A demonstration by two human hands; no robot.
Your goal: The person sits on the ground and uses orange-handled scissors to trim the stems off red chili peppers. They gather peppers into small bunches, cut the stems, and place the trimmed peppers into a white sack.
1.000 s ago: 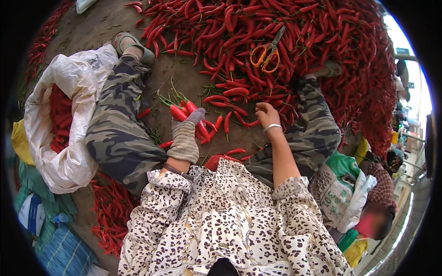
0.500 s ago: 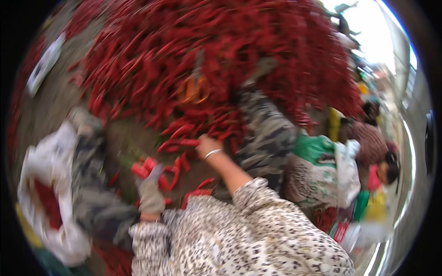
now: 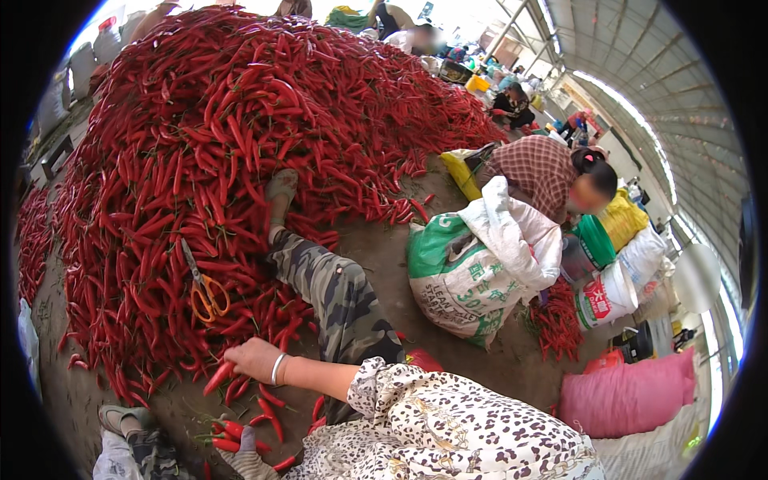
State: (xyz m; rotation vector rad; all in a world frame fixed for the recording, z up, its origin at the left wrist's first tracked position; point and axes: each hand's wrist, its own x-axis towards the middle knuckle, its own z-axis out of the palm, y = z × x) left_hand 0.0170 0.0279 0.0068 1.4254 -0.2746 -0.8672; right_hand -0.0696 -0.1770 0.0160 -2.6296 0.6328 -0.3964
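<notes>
A big heap of red chili peppers [image 3: 240, 136] fills the far side in front of me. My right hand [image 3: 256, 360], bare with a silver bangle at the wrist, is closed on a red chili pepper [image 3: 218, 378] at the heap's near edge. Low in the view, my left hand [image 3: 246, 460] wears a greyish glove and is partly cut off. Its fingers close round a small bunch of chili peppers [image 3: 227, 436] with green stems pointing left. Scissors [image 3: 198, 280] with orange handles lie on the heap beyond my right hand.
My legs in camouflage trousers [image 3: 332, 292] spread either side of the work. A white and green sack [image 3: 472, 272] stands to the right, beside a bent-over person [image 3: 536, 172]. Further right are a white bucket [image 3: 606, 296], a small pepper pile [image 3: 558, 320] and a pink sack [image 3: 624, 396].
The view has swung up and to the right, so the hands sit lower and further left. My right hand now lifts a pepper at the heap's edge; the left keeps its bunch.
</notes>
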